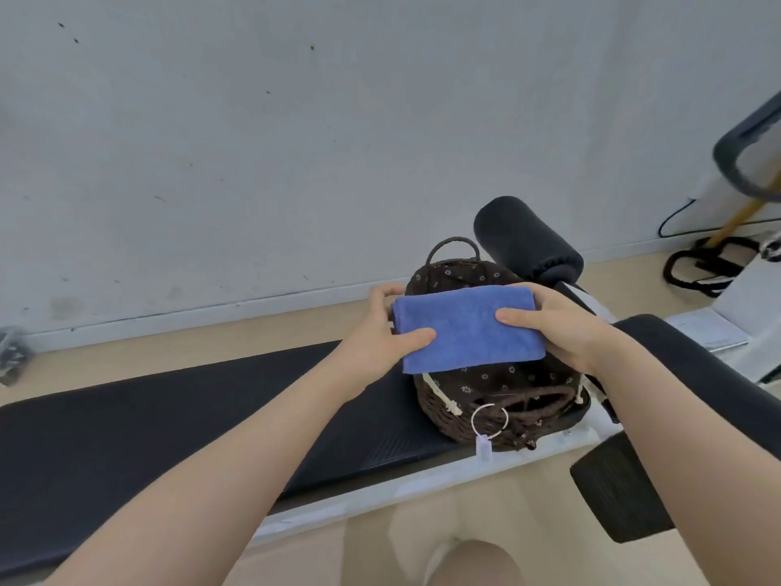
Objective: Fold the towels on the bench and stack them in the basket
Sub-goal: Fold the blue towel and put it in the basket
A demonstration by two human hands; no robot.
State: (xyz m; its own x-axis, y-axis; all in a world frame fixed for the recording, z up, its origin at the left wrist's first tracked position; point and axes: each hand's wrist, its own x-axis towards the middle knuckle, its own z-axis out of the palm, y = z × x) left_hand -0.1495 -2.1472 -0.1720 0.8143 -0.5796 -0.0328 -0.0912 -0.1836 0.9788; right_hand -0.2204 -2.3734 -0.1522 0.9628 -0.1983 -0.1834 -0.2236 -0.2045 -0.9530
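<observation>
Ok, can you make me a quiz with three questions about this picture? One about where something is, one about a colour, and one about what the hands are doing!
1. Where is the basket?
A. on the floor
B. on the black bench
C. on a chair

2. What colour is the folded towel?
A. blue
B. red
C. yellow

3. What are the left hand and right hand doing?
A. resting flat on the bench
B. both holding the towel over the basket
C. lifting the basket's handle

Answers: 1 B, the basket sits at the bench's end. 2 A, the cloth is plainly blue. 3 B, each hand grips one end of the towel.
</observation>
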